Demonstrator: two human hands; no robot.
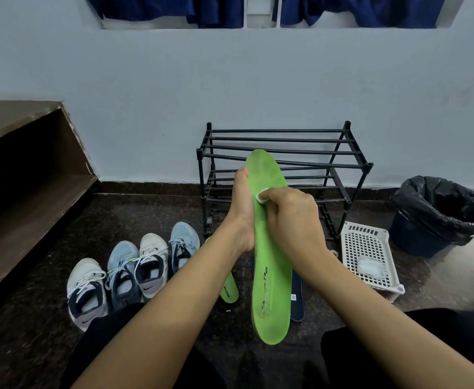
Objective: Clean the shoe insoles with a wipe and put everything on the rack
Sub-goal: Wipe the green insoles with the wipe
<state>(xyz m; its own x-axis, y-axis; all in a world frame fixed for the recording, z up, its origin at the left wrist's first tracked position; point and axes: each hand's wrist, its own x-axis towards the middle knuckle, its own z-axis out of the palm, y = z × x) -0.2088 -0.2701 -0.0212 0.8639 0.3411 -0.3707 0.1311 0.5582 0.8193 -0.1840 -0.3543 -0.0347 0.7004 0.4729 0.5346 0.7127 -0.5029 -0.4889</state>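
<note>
A long green insole [270, 276] stands nearly upright in front of me. My left hand [241, 209] grips its left edge near the middle. My right hand [289, 214] pinches a small white wipe [261, 195] and presses it on the insole's upper face. A second green insole [229, 289] lies on the floor, partly hidden behind my left forearm. A dark blue insole [297, 301] lies on the floor behind the held one. The black shoe rack [283, 164] stands against the wall with bare bars.
Several sneakers [134, 270] sit in a row on the dark floor at the left. A white perforated basket [369, 256] with a wipe packet [370, 266] lies at the right. A bin with a black liner [438, 211] is beyond it. A brown step [25, 175] rises at left.
</note>
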